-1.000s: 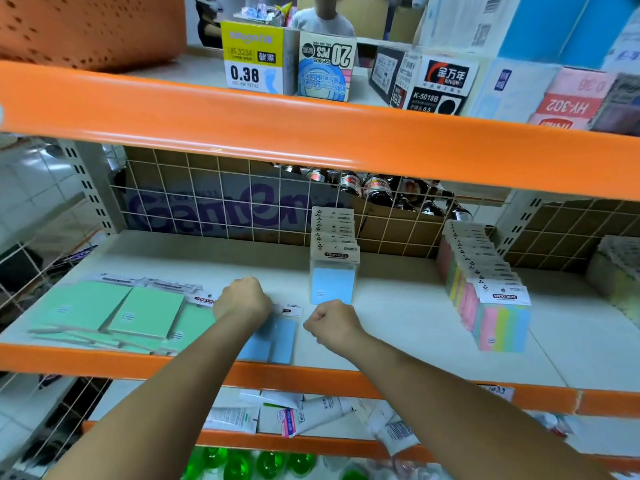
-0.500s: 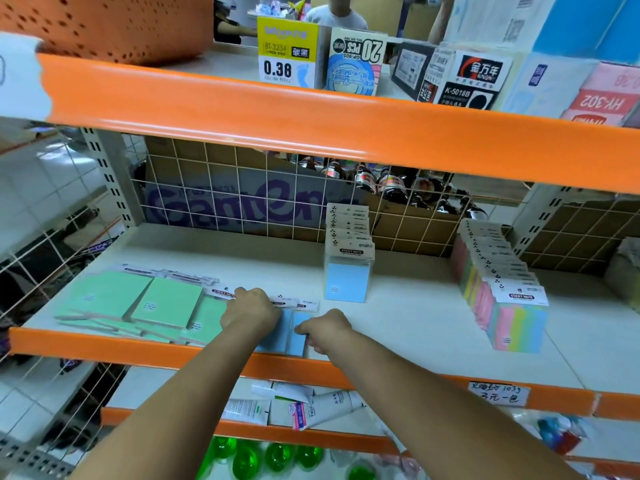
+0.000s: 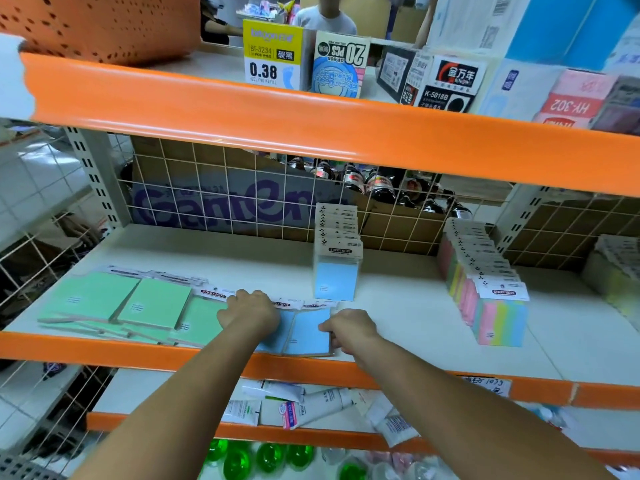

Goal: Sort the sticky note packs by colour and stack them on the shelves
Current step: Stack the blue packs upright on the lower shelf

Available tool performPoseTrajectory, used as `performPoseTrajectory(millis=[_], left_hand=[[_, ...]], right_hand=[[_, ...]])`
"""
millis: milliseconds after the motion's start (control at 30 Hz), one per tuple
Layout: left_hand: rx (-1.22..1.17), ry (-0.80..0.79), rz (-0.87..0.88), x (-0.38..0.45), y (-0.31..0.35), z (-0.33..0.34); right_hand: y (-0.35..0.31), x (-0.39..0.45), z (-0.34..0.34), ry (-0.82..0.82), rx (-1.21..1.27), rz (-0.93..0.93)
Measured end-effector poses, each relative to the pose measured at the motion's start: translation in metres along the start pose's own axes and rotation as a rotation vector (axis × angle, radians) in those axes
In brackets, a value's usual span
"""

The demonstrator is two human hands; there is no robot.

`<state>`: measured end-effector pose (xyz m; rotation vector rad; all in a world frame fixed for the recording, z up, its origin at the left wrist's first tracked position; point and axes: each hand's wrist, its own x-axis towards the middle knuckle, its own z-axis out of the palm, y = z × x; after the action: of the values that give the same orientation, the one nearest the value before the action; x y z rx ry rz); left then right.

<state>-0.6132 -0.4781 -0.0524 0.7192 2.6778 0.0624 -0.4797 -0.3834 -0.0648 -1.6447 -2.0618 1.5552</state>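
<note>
Head view looks down at the middle shelf (image 3: 398,344), where both hands work on the flat blue packs (image 3: 308,329) near its front edge. The left hand (image 3: 251,311) lies knuckles-up on the left blue pack, fingers curled; whether it grips or only presses, I cannot tell. The right hand (image 3: 349,329) pinches the right pack's near right corner, probably to lift it toward the upright blue row (image 3: 336,277) behind. Both packs lie flat, long axis running front to back, "STICKY NOTE" header cards toward the mesh back. Green packs (image 3: 135,304) lie flat in a loose overlap to the left, likely awaiting sorting; rainbow packs (image 3: 498,318) stand in a row at right.
</note>
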Motion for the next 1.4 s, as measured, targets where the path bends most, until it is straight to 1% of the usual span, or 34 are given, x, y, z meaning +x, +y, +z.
performPoseTrajectory(millis=[67,133,200,233,300,367,433,533,600,733,867,967,1067,1200,1333,1400], left_hand=[[0.011,0.027,0.018,-0.002,0.006,0.001],[0.011,0.077,0.047,-0.004,0.012,-0.001],[-0.014,0.122,0.106,-0.004,0.020,-0.002],[-0.041,0.120,0.147,-0.003,0.025,-0.002],[-0.145,0.064,0.209,-0.002,0.036,-0.001],[-0.305,-0.043,0.225,-0.003,0.046,0.000],[-0.477,-0.108,0.259,-0.002,0.052,0.002],[-0.662,-0.096,0.305,-0.006,0.057,0.000],[-0.710,-0.050,0.333,-0.007,0.057,-0.002],[-0.626,0.125,0.408,-0.005,0.056,0.001],[-0.569,0.184,0.404,0.000,0.061,0.010],[-0.552,0.202,0.364,0.005,0.066,0.018],[-0.530,0.205,0.360,0.010,0.070,0.022],[-0.480,0.194,0.357,0.014,0.071,0.023],[-0.429,0.188,0.343,0.017,0.071,0.024],[-0.395,0.202,0.353,0.018,0.071,0.024]], right_hand=[[0.002,-0.001,-0.013,0.051,-0.007,-0.031],[0.006,-0.002,-0.026,0.087,0.044,-0.076],[0.008,-0.004,-0.038,0.095,0.116,-0.118],[0.008,-0.004,-0.042,0.094,0.139,-0.135],[0.008,-0.001,-0.047,0.092,0.164,-0.157],[0.006,0.001,-0.048,0.098,0.186,-0.176],[0.004,0.006,-0.049,0.106,0.191,-0.200],[0.000,0.012,-0.052,0.118,0.160,-0.253],[-0.002,0.017,-0.054,0.156,0.121,-0.289],[-0.002,0.023,-0.056,0.216,0.034,-0.387],[-0.001,0.030,-0.054,0.261,-0.123,-0.449],[-0.002,0.038,-0.048,0.291,-0.219,-0.442],[-0.001,0.044,-0.045,0.314,-0.291,-0.418],[0.001,0.047,-0.048,0.294,-0.397,-0.404],[-0.002,0.049,-0.052,0.286,-0.570,-0.417],[-0.004,0.051,-0.052,0.295,-0.672,-0.452]])
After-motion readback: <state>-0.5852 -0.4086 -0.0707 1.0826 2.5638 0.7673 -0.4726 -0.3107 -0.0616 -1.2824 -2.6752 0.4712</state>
